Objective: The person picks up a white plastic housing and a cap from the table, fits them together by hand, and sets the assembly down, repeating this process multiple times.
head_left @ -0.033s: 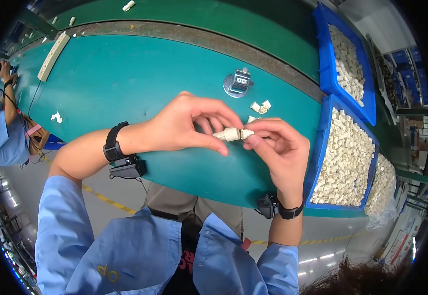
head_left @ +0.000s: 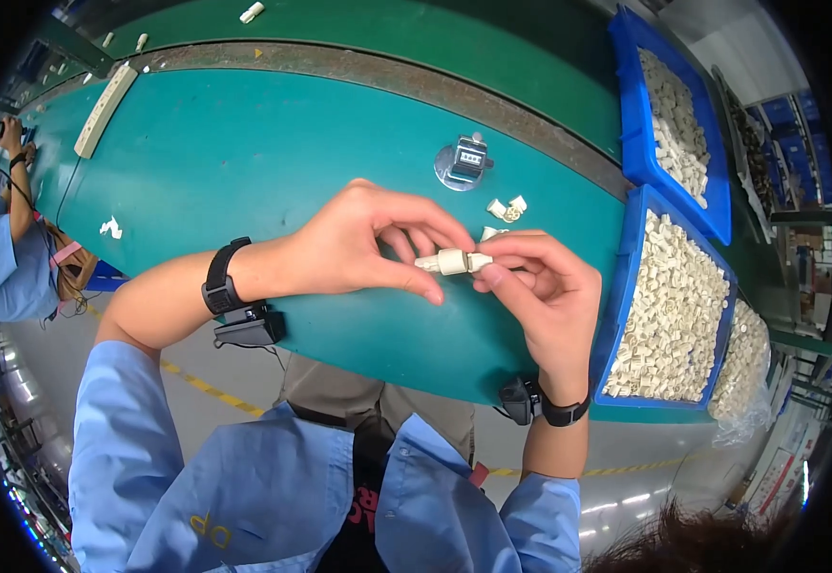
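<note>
Over the table, my two hands meet at a small off-white plastic fitting [head_left: 452, 262], lying roughly level, with a wider collar in its middle and narrower ends. My left hand [head_left: 368, 239] is curled around its left end, index finger above and thumb below; the other fingertips are partly hidden. My right hand [head_left: 549, 291] pinches the right end between thumb and forefinger. Just beyond my right fingers lie a few loose white plastic pieces [head_left: 497, 207]. A tally counter [head_left: 469, 158] on a round metal base stands farther back.
To the right, a blue bin [head_left: 616, 315] is heaped with white pieces, and another blue bin [head_left: 633, 143] stands behind it. A clear bag [head_left: 742, 368] of pieces sits beyond. A power strip [head_left: 105, 113] and white scraps [head_left: 110, 227] lie left. A co-worker's blue sleeve [head_left: 5, 272] shows far left.
</note>
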A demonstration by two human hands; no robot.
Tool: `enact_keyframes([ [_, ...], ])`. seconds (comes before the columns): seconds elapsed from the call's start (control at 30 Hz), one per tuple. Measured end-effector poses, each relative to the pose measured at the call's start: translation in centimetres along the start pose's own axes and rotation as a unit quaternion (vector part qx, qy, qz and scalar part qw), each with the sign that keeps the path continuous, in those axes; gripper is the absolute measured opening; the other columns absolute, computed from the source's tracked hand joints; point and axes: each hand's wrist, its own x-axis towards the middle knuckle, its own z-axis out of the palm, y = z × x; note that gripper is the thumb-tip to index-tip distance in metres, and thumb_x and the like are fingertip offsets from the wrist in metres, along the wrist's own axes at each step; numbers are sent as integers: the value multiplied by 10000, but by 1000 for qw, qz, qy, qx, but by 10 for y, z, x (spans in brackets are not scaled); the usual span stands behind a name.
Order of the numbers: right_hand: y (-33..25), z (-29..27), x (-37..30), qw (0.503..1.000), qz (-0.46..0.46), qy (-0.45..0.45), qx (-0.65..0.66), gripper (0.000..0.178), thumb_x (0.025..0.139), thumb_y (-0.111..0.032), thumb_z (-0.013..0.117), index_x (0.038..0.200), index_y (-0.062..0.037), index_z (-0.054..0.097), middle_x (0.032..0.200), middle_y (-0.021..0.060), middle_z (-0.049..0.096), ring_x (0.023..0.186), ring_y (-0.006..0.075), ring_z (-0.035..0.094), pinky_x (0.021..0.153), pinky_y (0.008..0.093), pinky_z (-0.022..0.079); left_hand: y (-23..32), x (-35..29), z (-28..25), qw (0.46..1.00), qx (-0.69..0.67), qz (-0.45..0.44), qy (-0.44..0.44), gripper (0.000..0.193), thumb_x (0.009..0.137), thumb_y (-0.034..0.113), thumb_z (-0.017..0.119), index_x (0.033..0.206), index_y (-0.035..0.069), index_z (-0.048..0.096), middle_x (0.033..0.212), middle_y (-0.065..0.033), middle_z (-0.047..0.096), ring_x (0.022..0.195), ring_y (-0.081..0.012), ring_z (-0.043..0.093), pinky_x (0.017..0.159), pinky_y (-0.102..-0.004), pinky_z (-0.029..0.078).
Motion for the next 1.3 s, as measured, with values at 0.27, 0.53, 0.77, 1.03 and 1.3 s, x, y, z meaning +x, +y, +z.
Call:
enact_keyframes([
  [0.27,0,3,-2,1000,-4,17,22,223,911,130,731,1133,112,715,1151,166,702,984,201,750,823,271,648,12,0,4,998,-17,-53,9,471,862,-4,839,1314,-11,709,1029,-117,806,852,-129,781,750,-241,639],
  [0.53,-1,-1,0,1000,-27,10,-5,232,900,137,739,1131,115,723,1154,173,699,985,220,758,860,278,661,14,2,2,999,28,-39,-4,375,907,17,800,1276,-13,735,993,-140,809,831,-150,796,697,-236,632],
  [0.77,6,6,-3,999,-39,24,-19,211,892,140,745,1099,103,743,1151,166,690,982,226,758,834,279,668,1,-5,3,998,55,3,3,367,927,26,782,1287,-18,727,986,-157,807,807,-165,799,683,-240,633],
  [1.03,14,8,2,999,-31,14,13,188,879,141,757,1063,101,746,1115,127,656,960,210,752,798,268,670,5,0,5,1000,19,1,6,341,941,23,762,1276,-25,727,993,-156,807,829,-166,798,714,-242,640],
  [1.3,-17,13,-4,999,-29,16,6,231,880,138,749,1101,78,725,1153,142,656,932,190,730,729,268,635,32,10,8,999,27,-20,-7,519,930,55,766,1417,-4,598,1016,-125,797,846,-167,778,744,-267,630],
])
